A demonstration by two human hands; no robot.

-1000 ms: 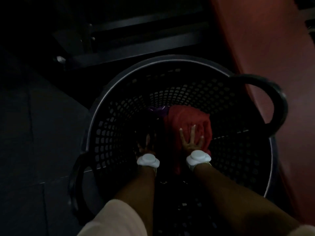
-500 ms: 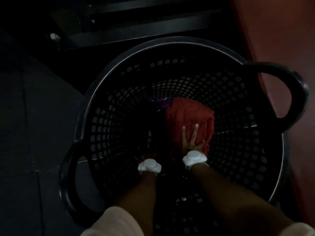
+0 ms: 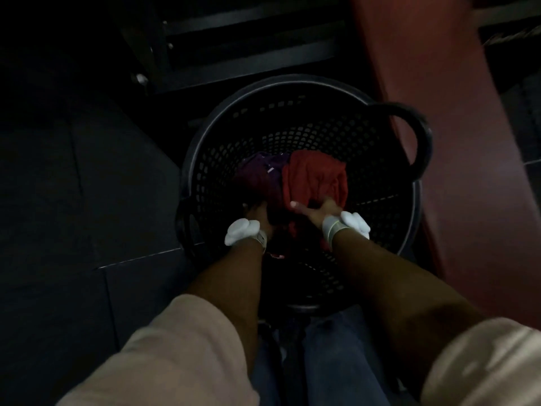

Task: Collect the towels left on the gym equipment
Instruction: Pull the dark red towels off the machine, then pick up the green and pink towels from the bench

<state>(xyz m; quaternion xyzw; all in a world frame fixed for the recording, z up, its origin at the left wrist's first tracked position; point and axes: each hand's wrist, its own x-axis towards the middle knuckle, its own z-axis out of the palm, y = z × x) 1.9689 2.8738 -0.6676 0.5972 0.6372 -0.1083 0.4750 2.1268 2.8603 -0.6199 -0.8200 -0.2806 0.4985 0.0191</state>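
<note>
Black perforated plastic basket (image 3: pixel 389 218) on a dark floor, both hands down inside it among two towels.

Dim light hides much: the left hand (image 3: pixel 259 213) sits low against the purple towel (image 3: pixel 257 177), its fingers lost in shadow, so I cannot tell whether it grasps the cloth or lies slack. The right hand (image 3: pixel 317 210) is at the near edge of the red towel (image 3: pixel 314 177), thumb out to the left and fingers curled round the cloth. The two towels lie side by side in the basket's bottom, touching, purple left and red right. White wrist devices mark both wrists. A loop handle (image 3: pixel 421 139) juts from the basket's right rim, just beside a red padded bench (image 3: pixel 456 142) cut off at the frame's right. A dark metal frame (image 3: pixel 234 39) stands close behind the basket; open floor (image 3: pixel 87 200) lies to its left.
</note>
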